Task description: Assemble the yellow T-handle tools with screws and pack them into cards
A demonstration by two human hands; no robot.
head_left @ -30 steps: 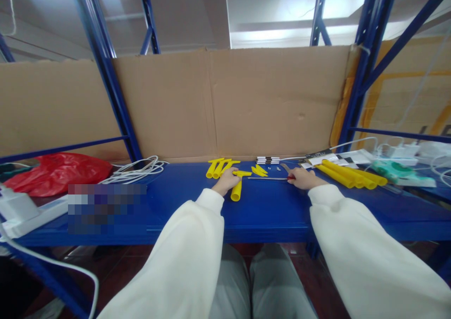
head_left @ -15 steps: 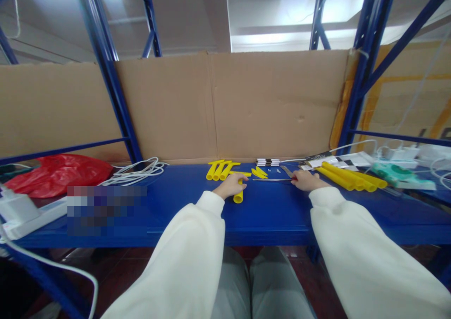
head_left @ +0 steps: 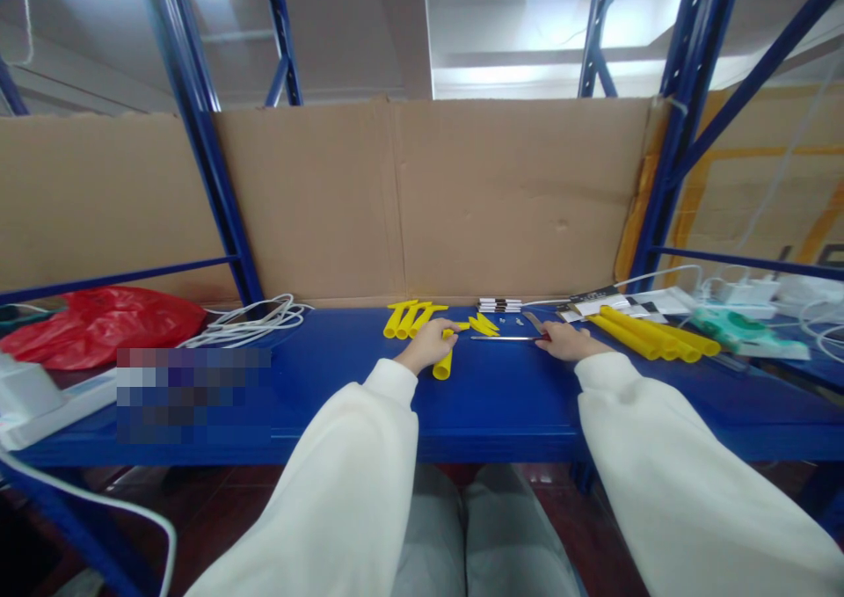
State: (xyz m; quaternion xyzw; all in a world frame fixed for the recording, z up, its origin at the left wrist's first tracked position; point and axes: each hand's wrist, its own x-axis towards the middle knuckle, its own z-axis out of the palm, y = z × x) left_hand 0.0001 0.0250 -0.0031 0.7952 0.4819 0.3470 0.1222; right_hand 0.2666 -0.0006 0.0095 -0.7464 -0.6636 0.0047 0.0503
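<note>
My left hand (head_left: 430,344) is closed around a yellow tube (head_left: 442,367) whose open end faces me; a flat yellow strip at its far end points right. In my right hand (head_left: 568,340) is a thin metal tool (head_left: 506,338), its long narrow shaft pointing left toward the yellow tube. A second short metal piece (head_left: 533,321) slants up-left from the same hand; whether it belongs to the tool I cannot tell. Between the hands, farther back, lie small yellow wedge-shaped pieces (head_left: 484,325) and tiny shiny parts (head_left: 518,322).
Several yellow T-shaped pieces (head_left: 404,323) lie back left, and loose yellow tubes (head_left: 650,335) lie right. Small white-and-black items (head_left: 499,305) sit near the cardboard panel (head_left: 422,201). White cables (head_left: 260,323), a red bag (head_left: 112,324) and a green-white packet (head_left: 745,329) line the blue shelf (head_left: 343,404).
The view has shifted slightly. My left hand still holds the yellow tube, and my right hand with the metal tool is in nearly the same place.
</note>
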